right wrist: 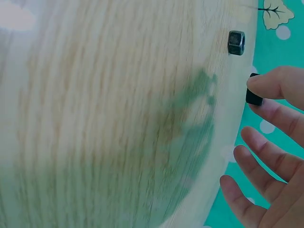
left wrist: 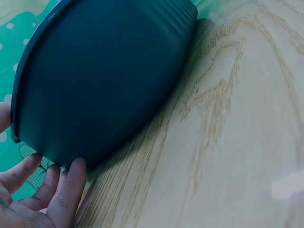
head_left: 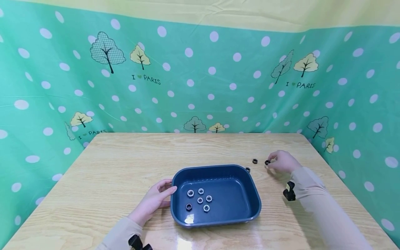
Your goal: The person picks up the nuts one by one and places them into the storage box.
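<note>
The right hand (head_left: 283, 162) pinches a black hexagonal metal nut (head_left: 267, 162), while the left hand (head_left: 155, 198), fingers (left wrist: 69, 192) parted, grips a dark-blue rectangular plastic tray (head_left: 212, 167).

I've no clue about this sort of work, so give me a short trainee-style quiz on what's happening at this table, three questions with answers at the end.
1. Count: how many nuts lie in the tray?
2. True or false: the left fingers hold a nut.
3. Name it: what do the right fingers pinch?

Key:
1. Six: five silver and one dark.
2. False; they hold the left side of the tray.
3. A dark nut.
</note>
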Available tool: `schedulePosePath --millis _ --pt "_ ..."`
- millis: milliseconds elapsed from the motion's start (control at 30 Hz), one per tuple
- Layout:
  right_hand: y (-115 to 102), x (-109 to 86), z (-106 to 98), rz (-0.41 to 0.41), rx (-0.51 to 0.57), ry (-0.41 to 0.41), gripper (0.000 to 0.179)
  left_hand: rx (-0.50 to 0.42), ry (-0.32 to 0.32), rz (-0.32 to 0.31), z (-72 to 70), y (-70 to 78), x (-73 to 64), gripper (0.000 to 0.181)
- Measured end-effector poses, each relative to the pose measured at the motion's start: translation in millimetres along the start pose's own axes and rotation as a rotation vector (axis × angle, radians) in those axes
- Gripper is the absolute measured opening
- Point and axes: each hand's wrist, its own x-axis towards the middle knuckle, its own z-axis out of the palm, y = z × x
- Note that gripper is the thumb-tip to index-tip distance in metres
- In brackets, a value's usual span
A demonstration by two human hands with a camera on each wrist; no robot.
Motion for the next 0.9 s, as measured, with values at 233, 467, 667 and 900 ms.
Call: schedulePosePath --millis 233,467,667,900 --pt "-6 0.9 1 -0.025 0.009 0.002 0.017 -0.008 -0.013 -0.004 -0.5 -1.0 0.3 0.051" --pt "-12 1.3 -1 -0.057 0.012 0.02 0.021 -0.004 -0.008 -0.003 -1.2 -1.2 1.6 0.051" --pt "-19 4.4 -3 -0.095 0.001 0.038 0.022 -0.014 -0.018 0.004 -2.2 -2.1 1.9 0.052" --pt "-26 7.0 -6 -0.136 0.0 0.045 0.021 -0.017 -0.025 0.008 -2.3 -1.4 1.4 0.052"
